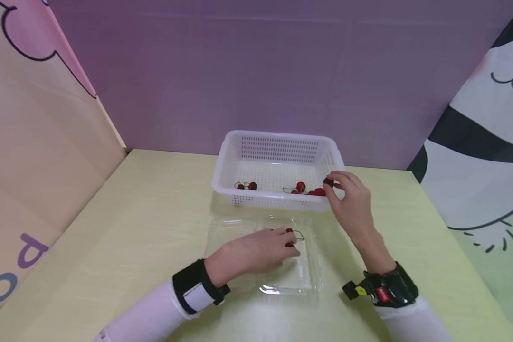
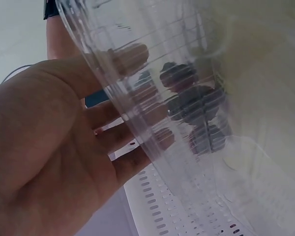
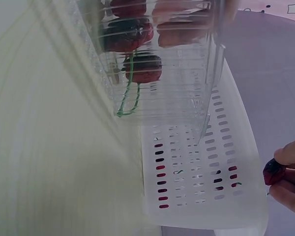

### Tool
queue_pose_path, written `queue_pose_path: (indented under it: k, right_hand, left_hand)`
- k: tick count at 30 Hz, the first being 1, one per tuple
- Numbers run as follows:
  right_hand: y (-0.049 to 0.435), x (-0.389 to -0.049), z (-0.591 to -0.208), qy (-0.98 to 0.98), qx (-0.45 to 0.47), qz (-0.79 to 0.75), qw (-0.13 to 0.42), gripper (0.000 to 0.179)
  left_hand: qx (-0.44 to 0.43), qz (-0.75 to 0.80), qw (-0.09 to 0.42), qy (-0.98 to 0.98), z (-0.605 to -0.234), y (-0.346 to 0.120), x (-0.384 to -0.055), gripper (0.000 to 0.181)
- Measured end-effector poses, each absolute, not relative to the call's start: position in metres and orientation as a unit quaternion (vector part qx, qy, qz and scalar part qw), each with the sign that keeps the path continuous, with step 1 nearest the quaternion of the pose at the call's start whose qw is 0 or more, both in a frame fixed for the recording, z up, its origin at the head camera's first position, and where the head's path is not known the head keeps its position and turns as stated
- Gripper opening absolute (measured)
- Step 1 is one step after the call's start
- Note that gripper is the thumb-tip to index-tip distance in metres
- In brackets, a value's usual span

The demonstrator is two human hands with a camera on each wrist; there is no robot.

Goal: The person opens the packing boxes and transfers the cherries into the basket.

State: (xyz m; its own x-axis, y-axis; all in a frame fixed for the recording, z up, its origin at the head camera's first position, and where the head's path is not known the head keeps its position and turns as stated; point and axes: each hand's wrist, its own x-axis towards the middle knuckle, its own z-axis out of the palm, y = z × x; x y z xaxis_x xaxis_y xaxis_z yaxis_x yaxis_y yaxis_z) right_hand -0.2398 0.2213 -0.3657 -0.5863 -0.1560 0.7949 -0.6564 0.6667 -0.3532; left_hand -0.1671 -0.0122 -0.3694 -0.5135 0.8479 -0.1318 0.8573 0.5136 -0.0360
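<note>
My right hand [image 1: 351, 202] pinches a dark red cherry [image 1: 328, 182] between thumb and fingertips, over the right front corner of the white basket [image 1: 278, 203]. The right wrist view shows that cherry [image 3: 273, 172] too, just past the basket's edge. My left hand [image 1: 261, 249] reaches into the clear plastic box [image 1: 309, 270], its fingers spread and slightly bent. Several cherries [image 2: 194, 104] lie by its fingertips, seen through the box's ribbed wall. One cherry [image 3: 143, 68] there has a green stem. Whether the left fingertips touch them is hard to tell.
The perforated basket stands behind the clear box and holds more cherries, some at front left [image 1: 252, 186] and others at front right [image 1: 301, 187]. Both rest on a pale wooden table [image 1: 145, 228]. A purple backdrop [image 1: 282, 71] rises behind, with printed panels on both sides.
</note>
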Motion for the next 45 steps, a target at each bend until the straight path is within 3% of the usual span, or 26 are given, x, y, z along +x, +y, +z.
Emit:
queue_pose_path:
  k: [18, 45]
  right_hand:
    - [0.2252, -0.2412, -0.3706, -0.840, 0.246, 0.310, 0.371, 0.021]
    - [0.2239, -0.2398, -0.3700, -0.853, 0.232, 0.305, 0.354, 0.020]
  left_hand:
    - [0.485, -0.067, 0.057, 0.870, -0.3744, -0.0117, -0.1674, 0.044]
    - [0.451, -0.047, 0.113, 0.884, -0.3752, -0.0086, -0.1707, 0.052]
